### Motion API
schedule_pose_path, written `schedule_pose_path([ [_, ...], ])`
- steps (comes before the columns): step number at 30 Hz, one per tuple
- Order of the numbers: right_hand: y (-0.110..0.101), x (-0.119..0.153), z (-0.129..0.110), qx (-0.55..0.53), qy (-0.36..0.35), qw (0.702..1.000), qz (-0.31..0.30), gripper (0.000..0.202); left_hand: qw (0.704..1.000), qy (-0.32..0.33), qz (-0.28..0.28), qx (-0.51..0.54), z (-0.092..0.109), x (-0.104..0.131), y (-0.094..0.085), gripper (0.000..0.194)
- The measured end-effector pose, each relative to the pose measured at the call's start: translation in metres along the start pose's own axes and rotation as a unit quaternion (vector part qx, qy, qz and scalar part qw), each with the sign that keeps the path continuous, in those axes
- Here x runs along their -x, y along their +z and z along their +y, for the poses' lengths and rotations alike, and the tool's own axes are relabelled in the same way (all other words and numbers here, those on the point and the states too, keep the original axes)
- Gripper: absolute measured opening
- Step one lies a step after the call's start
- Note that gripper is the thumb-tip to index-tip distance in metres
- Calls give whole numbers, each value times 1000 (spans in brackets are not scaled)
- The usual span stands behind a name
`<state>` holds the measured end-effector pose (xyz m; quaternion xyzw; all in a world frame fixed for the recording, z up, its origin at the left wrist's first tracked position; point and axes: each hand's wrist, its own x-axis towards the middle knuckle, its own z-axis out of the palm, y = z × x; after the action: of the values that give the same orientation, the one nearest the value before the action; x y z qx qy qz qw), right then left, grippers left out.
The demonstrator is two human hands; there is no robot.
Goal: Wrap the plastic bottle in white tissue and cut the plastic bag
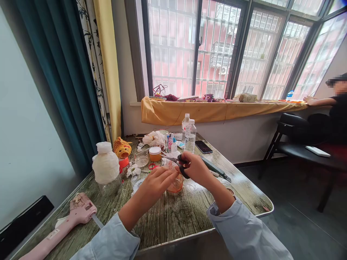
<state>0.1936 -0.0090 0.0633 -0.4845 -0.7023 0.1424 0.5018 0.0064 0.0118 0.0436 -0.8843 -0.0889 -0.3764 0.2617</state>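
Note:
In my right hand (196, 169) is a pair of black-handled scissors (182, 167), its blades pointing left and slightly apart. My left hand (157, 180) is beside it, fingers bent together at the scissors' handles; what its fingertips hold is too small to name. Just below and behind both hands stands a clear, orange-tinted plastic container (175, 185), partly hidden by them. A jar of orange stuff with a white lid (155, 153) stands beyond my left hand, near a clear plastic piece (141, 159).
A pink glue gun (72, 221) lies front left, near a white-wrapped bottle (106, 166). An orange figure (121, 147), water bottles (190, 136), a phone (203, 147) and a box cutter (216, 169) are farther back. A person (338, 104) sits far right.

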Motion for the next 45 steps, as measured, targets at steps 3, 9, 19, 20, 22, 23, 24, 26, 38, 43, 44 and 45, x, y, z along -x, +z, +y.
schedule_pose_path([
  [3, -3, 0, -1, -11, -3, 1000, -16, 22, 996, -50, 35, 62, -5, -1, 0, 16],
  [9, -7, -2, -3, -25, -2, 999, -30, 22, 992, -92, 48, 77, -6, -2, 1, 6],
  [19, -14, 8, -3, -44, -12, 999, -14, 26, 982, -136, 6, 130, -15, -1, 7, 7],
  [20, -18, 15, -6, -22, -17, 999, 22, 30, 980, -145, 8, 132, -14, -1, 7, 7],
  [22, -26, 31, -12, 77, -32, 992, 93, 28, 977, -165, 10, 138, -13, -1, 5, 8],
  [23, -31, 40, -16, 149, -37, 982, 112, 24, 975, -173, 10, 141, -11, -1, 3, 8],
  [24, -34, 49, -18, 225, -36, 967, 111, 19, 972, -182, 9, 146, -10, -1, 2, 9],
  [26, -38, 67, -22, 350, -19, 935, 59, 12, 968, -198, 9, 155, -8, -2, 0, 9],
  [38, -24, 86, -20, 530, 80, 840, -83, 11, 942, -250, 38, 223, 2, -2, 7, 14],
  [43, -24, 77, -21, 530, 90, 835, -116, 8, 930, -270, 50, 244, 1, 0, 9, 13],
  [44, -26, 75, -20, 531, 88, 834, -123, 8, 928, -272, 51, 247, 1, 0, 9, 12],
  [45, -27, 73, -19, 532, 84, 833, -128, 8, 927, -274, 51, 251, 1, 0, 10, 12],
])
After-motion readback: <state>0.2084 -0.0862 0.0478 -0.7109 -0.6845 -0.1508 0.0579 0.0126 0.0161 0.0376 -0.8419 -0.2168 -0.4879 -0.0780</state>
